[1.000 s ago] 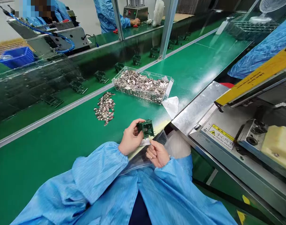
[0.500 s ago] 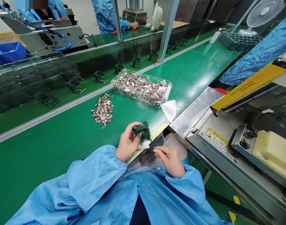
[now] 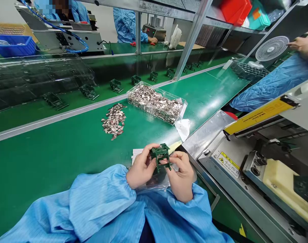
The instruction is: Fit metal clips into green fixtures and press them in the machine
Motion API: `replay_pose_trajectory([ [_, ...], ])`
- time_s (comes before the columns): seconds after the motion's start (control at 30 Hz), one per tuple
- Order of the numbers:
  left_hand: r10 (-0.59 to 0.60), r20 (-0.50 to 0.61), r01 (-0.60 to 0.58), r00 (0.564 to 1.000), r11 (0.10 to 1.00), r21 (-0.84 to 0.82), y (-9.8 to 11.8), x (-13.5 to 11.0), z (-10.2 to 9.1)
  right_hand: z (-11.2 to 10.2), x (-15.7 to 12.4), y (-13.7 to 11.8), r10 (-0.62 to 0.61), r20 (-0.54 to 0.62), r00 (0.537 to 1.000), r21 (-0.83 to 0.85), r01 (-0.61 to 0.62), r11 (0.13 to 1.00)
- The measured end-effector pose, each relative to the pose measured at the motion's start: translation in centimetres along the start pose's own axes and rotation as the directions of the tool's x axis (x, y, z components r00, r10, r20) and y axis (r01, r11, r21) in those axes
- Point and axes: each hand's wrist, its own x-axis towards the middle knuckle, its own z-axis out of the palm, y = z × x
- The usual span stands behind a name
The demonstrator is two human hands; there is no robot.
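Here, at the near edge of the green table (image 3: 55,152), the left hand (image 3: 141,168) and right hand (image 3: 180,175) each pinch one side of a small green frame (image 3: 161,156), held upright above a clear bag (image 3: 156,184). This looks like a fitting or checking step; turning the frame would call for one grip to loosen. Loose metal clips (image 3: 114,120) lie at eleven o'clock

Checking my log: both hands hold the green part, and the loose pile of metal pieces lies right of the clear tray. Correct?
No: the head view shows the loose pile left of the clear tray. The left hand and right hand do hold the green part.
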Motion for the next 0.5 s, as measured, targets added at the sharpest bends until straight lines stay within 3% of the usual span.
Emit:
replay_pose_trajectory([
  [0.23,0.039,0.033,-0.04,0.999,0.999,0.026,0.41,-0.76,0.18,0.9,-0.56,-0.34,0.083,-0.033,0.996,-0.029,-0.084,0.996],
  [0.5,0.078,0.051,-0.08,0.996,0.996,0.039,0.46,-0.76,0.12,1.11,-0.82,0.21,0.3,0.047,0.953,0.226,-0.302,0.926],
])
